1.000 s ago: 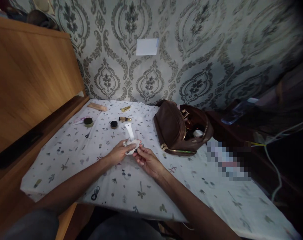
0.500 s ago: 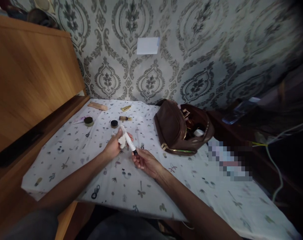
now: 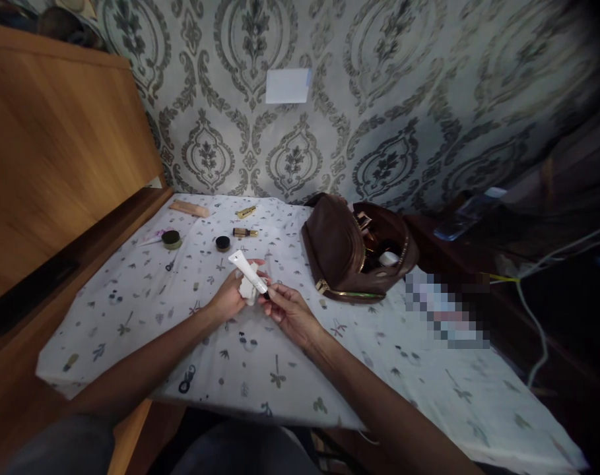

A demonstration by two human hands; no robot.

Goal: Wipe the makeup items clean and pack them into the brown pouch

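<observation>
Fingers (image 3: pixel 280 295) of my right hand (image 3: pixel 296 316) pinch the tube (image 3: pixel 247 270) by its cap (image 3: pixel 266 295) while my left hand (image 3: pixel 229 295) holds a wad (image 3: pixel 247 289).

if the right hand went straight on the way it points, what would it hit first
Probably the cloth in the left hand, just past the tube the right hand holds; depth is unclear.
</observation>
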